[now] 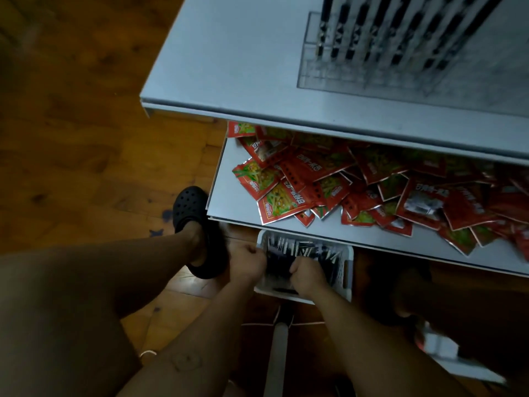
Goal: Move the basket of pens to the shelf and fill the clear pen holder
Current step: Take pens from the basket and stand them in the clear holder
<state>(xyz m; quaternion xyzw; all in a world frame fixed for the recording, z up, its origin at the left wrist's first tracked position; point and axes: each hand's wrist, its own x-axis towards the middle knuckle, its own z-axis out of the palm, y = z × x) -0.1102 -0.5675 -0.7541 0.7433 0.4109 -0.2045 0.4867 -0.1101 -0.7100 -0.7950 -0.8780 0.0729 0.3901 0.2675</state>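
A white slotted basket (345,270) full of dark pens (289,247) sits on the wooden floor, partly under the lower shelf. My left hand (247,260) is curled at the basket's left rim and grips it. My right hand (307,275) is inside the basket, fingers curled down around a bunch of pens. The clear pen holder (323,73) stands on the top shelf (229,58) at the upper right, with several black pens standing in its back rows; its front grid shows no pens.
The lower shelf (229,196) carries a heap of red snack packets (329,179). My foot in a black clog (189,204) stands left of the basket. A white pole (279,353) and a white box (440,348) lie on the floor near me.
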